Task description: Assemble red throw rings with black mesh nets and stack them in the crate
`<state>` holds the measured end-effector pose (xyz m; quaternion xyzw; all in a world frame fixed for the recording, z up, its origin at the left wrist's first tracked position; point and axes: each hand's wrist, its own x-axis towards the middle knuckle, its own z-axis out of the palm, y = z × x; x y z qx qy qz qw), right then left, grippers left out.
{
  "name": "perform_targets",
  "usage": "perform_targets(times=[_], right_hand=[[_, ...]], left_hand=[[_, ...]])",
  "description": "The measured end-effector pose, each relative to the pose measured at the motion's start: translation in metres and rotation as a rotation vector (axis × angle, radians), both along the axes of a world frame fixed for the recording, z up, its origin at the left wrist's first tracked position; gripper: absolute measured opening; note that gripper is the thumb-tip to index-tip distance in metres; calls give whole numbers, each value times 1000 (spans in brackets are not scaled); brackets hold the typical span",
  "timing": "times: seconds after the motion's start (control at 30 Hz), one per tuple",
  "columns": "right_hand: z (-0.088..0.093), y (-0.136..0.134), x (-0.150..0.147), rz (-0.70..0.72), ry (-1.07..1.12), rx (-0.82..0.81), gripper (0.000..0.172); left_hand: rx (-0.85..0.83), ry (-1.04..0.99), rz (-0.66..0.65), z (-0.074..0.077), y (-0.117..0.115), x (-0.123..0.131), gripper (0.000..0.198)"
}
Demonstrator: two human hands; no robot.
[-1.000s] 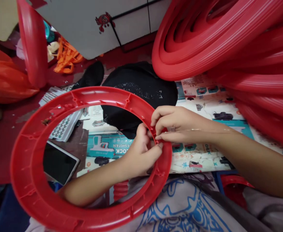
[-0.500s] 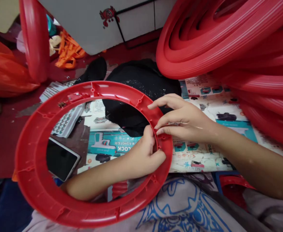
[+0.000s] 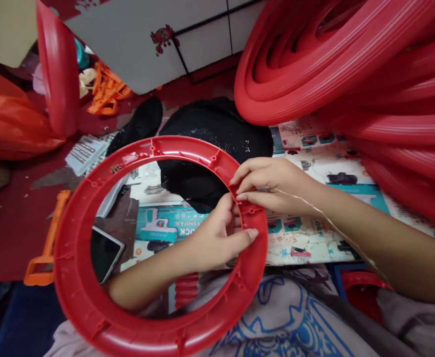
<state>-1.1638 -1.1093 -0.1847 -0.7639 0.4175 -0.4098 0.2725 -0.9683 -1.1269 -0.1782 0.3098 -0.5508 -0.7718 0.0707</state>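
A large red plastic ring point(image 3: 66, 255), its ribbed hollow side facing up, is tilted over my lap. My left hand point(image 3: 217, 238) reaches up through its opening and grips the right side of the rim, the thumb lying on the ribbed face. My right hand point(image 3: 267, 183) is closed in a pinch, its fingertips against the inside of the same rim. From those fingers a thin shiny wire point(image 3: 323, 214) trails back along the right forearm. What exactly lies between the fingertips is too small to see. Some small brass-coloured bits point(image 3: 115, 169) sit in the ring's upper left channel.
Several big red rings point(image 3: 295, 89) are stacked at the right. A black cloth point(image 3: 217, 119) lies behind the held ring on printed cardboard point(image 3: 295, 233). At the left are a phone point(image 3: 105, 253), an orange plastic part point(image 3: 51, 243), a clear tray of metal pieces point(image 3: 87, 151) and an orange bag point(image 3: 12, 119).
The ring has shifted right and slightly down in view, uncovering the orange part at left. My right fingers have drawn closer together, and the wire now shows along the forearm.
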Motion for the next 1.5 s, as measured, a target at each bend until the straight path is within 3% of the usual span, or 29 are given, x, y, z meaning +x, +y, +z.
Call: perform_targets(times=[0.17, 0.27, 0.4, 0.53, 0.8, 1.03, 1.23, 1.5], right_hand=[[0, 1, 2, 19, -18, -18, 9], [-2, 2, 3, 26, -37, -17, 7], [1, 4, 4, 29, -100, 36, 7], [4, 4, 3, -41, -120, -37, 6], [-3, 4, 4, -108, -50, -128, 9], [-7, -3, 1, -6, 46, -253, 8], [-7, -1, 0, -44, 76, -274, 10], [4, 0, -2, -1, 62, -97, 8]], left_hand=[[91, 116, 193, -4, -3, -3, 37], [78, 80, 223, -6, -3, -4, 36], [-29, 71, 199, -6, -3, -5, 36], [-117, 83, 138, -6, -4, -5, 36], [-108, 37, -8, -3, -1, -4, 42], [-69, 16, 104, -7, -4, -3, 38], [-107, 13, 197, -8, -5, -6, 32], [-219, -111, 110, -5, -1, -9, 31]])
